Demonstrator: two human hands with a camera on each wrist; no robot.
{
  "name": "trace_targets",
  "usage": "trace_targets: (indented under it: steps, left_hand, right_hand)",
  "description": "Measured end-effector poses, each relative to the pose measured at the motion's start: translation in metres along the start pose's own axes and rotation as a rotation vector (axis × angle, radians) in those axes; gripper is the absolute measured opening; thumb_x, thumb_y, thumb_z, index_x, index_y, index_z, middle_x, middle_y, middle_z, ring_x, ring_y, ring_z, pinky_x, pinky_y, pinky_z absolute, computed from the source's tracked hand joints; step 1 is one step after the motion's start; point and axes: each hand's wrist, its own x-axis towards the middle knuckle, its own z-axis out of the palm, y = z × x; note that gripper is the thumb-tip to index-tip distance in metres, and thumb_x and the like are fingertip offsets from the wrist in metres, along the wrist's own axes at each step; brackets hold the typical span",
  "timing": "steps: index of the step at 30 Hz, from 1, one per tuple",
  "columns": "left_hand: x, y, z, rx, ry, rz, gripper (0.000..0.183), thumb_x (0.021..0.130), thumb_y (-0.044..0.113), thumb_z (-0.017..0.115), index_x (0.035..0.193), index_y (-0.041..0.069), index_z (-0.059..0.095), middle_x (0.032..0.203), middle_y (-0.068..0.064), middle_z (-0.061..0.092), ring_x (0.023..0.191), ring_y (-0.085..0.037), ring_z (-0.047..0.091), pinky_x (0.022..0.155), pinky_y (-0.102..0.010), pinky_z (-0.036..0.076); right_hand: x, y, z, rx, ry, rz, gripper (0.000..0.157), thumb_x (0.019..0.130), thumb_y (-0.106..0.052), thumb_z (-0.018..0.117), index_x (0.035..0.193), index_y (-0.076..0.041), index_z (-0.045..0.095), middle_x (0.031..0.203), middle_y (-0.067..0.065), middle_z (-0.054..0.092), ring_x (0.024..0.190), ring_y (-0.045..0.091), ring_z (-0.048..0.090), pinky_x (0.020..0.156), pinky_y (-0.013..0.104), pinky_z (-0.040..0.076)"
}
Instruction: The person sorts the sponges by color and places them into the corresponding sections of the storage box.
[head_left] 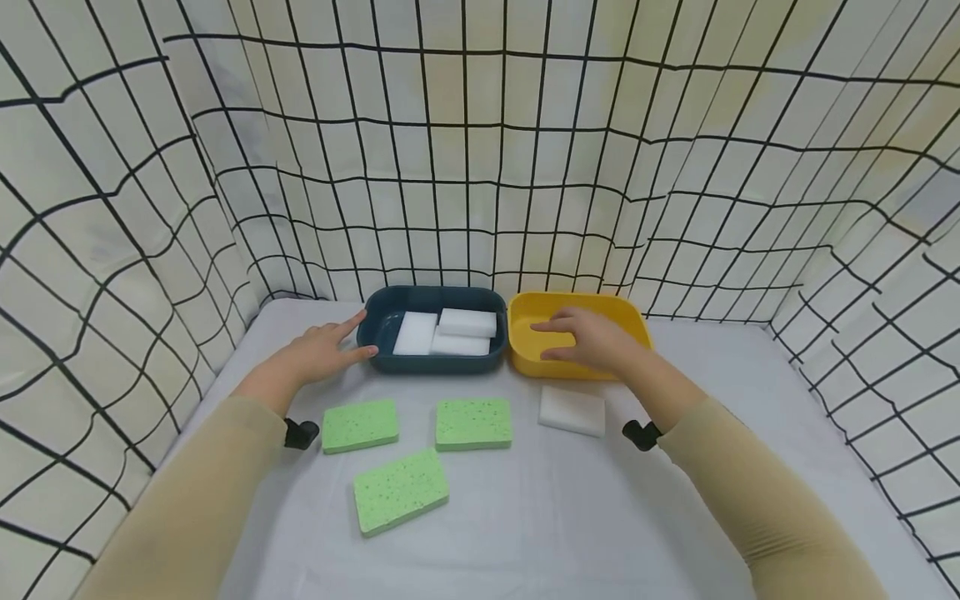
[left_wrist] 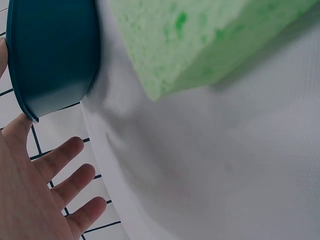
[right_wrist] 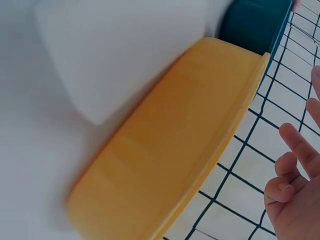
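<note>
At the dark teal container (head_left: 442, 365), my left hand (head_left: 318, 354) touches the left end of the rim with its fingers spread. Seen from the left wrist, the other fingers (left_wrist: 72, 185) stretch out loosely beside it. Inside lie white sponge blocks: one block (head_left: 415, 333) at the left and two more overlapping, the upper block (head_left: 468, 322) on top. My right hand (head_left: 588, 337) is over the yellow container (head_left: 573, 368), fingers loosely bent and holding nothing. A white sponge block (head_left: 572, 411) lies on the table just in front of the yellow container.
Three green speckled sponges lie on the white table: a left sponge (head_left: 360, 426), a middle sponge (head_left: 473, 423) and a nearer sponge (head_left: 401, 492). A black wire grid (head_left: 465, 125) over pale cloth stands behind the containers and along both sides.
</note>
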Motion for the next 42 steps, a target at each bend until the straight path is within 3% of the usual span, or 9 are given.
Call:
trace_targets:
  steps: [11, 17, 22, 29, 36, 42]
  left_hand:
    - [-0.002, 0.002, 0.001, 0.015, 0.001, 0.006, 0.089, 0.096, 0.071, 0.038, 0.161, 0.022, 0.003, 0.155, -0.033, 0.024, 0.136, -0.061, 0.023, 0.105, -0.076, 0.022]
    - [-0.004, 0.002, -0.002, 0.013, 0.008, 0.004, 0.09, 0.095, 0.072, 0.038, 0.161, 0.022, 0.004, 0.154, -0.034, 0.024, 0.135, -0.062, 0.023, 0.103, -0.077, 0.023]
    - [-0.004, 0.0, -0.002, 0.021, 0.005, 0.004, 0.091, 0.094, 0.075, 0.036, 0.161, 0.022, 0.004, 0.154, -0.034, 0.024, 0.135, -0.062, 0.024, 0.103, -0.077, 0.023]
    - [-0.002, 0.0, -0.001, 0.013, 0.0, 0.002, 0.096, 0.09, 0.08, 0.033, 0.161, 0.023, 0.003, 0.156, -0.033, 0.023, 0.136, -0.062, 0.023, 0.103, -0.077, 0.023]
    - [0.0, -0.001, 0.0, 0.028, 0.004, 0.009, 0.096, 0.091, 0.08, 0.032, 0.161, 0.021, 0.004, 0.154, -0.034, 0.024, 0.135, -0.062, 0.023, 0.104, -0.076, 0.023]
    - [0.001, -0.002, 0.001, 0.028, 0.002, 0.011, 0.096, 0.09, 0.08, 0.031, 0.161, 0.021, 0.003, 0.154, -0.036, 0.024, 0.135, -0.063, 0.023, 0.104, -0.076, 0.023]
  right_hand:
    - [-0.06, 0.023, 0.018, 0.019, 0.008, 0.002, 0.048, 0.089, -0.042, 0.074, 0.134, -0.028, 0.065, 0.128, 0.003, 0.06, 0.113, 0.027, 0.057, 0.095, 0.046, 0.05]
    - [-0.08, 0.038, 0.024, 0.042, 0.02, 0.018, 0.051, 0.087, -0.042, 0.075, 0.134, -0.026, 0.065, 0.125, 0.002, 0.06, 0.104, 0.027, 0.06, 0.088, 0.044, 0.053]
    - [-0.085, 0.044, 0.027, 0.045, 0.008, 0.016, 0.052, 0.086, -0.041, 0.077, 0.134, -0.027, 0.065, 0.124, 0.001, 0.06, 0.105, 0.027, 0.059, 0.091, 0.044, 0.052]
    - [-0.084, 0.044, 0.034, 0.042, -0.052, 0.075, 0.055, 0.083, -0.044, 0.079, 0.134, -0.029, 0.065, 0.137, 0.003, 0.058, 0.123, 0.03, 0.054, 0.102, 0.054, 0.045]
    - [-0.083, 0.047, 0.048, -0.035, -0.078, 0.044, 0.053, 0.08, -0.046, 0.081, 0.129, -0.031, 0.068, 0.126, -0.003, 0.061, 0.111, 0.022, 0.057, 0.097, 0.048, 0.05]
    - [-0.082, 0.047, 0.053, -0.062, -0.114, 0.064, 0.055, 0.078, -0.048, 0.082, 0.129, -0.033, 0.068, 0.13, -0.002, 0.062, 0.115, 0.023, 0.057, 0.1, 0.051, 0.047]
